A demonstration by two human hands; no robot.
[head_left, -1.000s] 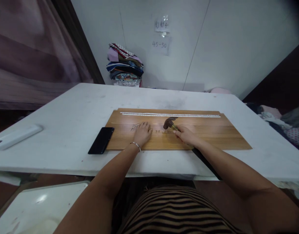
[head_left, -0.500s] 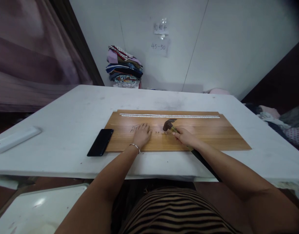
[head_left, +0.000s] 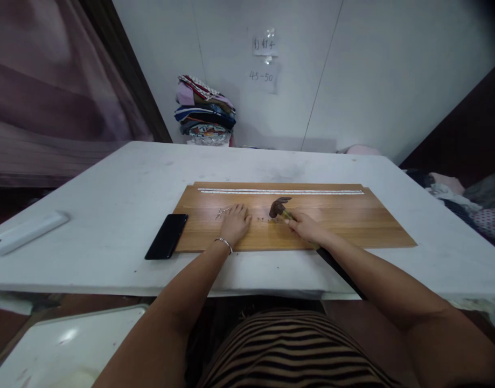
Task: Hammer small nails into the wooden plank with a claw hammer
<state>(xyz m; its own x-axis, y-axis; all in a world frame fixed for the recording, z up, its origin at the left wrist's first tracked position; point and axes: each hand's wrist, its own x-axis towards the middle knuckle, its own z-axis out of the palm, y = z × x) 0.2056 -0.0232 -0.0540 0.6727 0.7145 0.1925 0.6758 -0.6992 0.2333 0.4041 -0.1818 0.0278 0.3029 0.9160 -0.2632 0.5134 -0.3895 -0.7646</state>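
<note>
My right hand [head_left: 306, 226] is wrapped round the handle of a claw hammer [head_left: 278, 208], its head over the middle of a brown wooden board [head_left: 344, 221]. A short row of small nail heads [head_left: 262, 219] shows in the board just left of the hammer head; part of the row is hidden behind the hammer. My left hand [head_left: 236, 223] lies flat on the board with fingers stretched out and holds nothing. Beside its fingertips is a small loose pile of nails [head_left: 222, 212], partly covered by the hand.
Two white measuring strips [head_left: 279, 192] run along the board's far edge. A black phone [head_left: 166, 237] overlaps the board's left corner. On the white table [head_left: 110, 199] a long white object [head_left: 29, 231] lies far left. Folded cloths [head_left: 207, 113] are stacked against the wall.
Almost nothing differs. Both hands and the hammer hold nearly the same places, and the view has shifted very slightly.
</note>
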